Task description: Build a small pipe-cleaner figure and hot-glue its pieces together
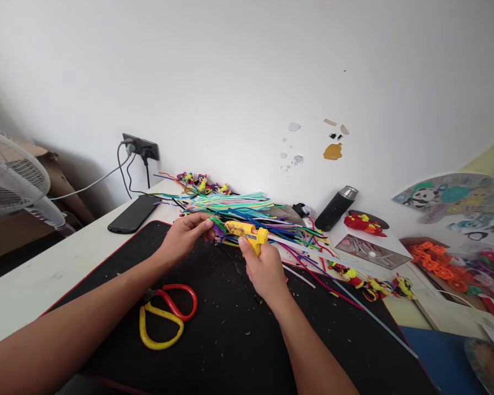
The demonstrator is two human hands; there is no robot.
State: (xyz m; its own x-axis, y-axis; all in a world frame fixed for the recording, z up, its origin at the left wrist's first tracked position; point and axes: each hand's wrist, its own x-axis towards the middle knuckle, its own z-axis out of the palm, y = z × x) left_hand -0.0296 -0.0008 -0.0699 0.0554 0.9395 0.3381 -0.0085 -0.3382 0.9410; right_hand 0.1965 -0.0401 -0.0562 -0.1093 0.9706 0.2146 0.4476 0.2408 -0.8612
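My right hand (pixel 263 269) is wrapped round the grip of a yellow glue gun (pixel 242 229), whose nozzle points left. A long translucent glue stick (pixel 296 241) runs out of its back end. My left hand (pixel 187 236) pinches a small green and purple piece (pixel 217 226) right at the nozzle. Scissors with one red and one yellow handle (pixel 160 327) lie on the black mat (pixel 218 340) below my left forearm. Behind both hands, a pile of colourful pipe cleaners (pixel 234 203) spreads along the wall.
A black phone (pixel 133 214) lies at the left, below a wall socket (pixel 140 147) with cables. A fan (pixel 12 175) stands far left. At the right are a black flask (pixel 336 208), a white box (pixel 370 247), small figures (pixel 379 288) and orange pieces (pixel 436 263).
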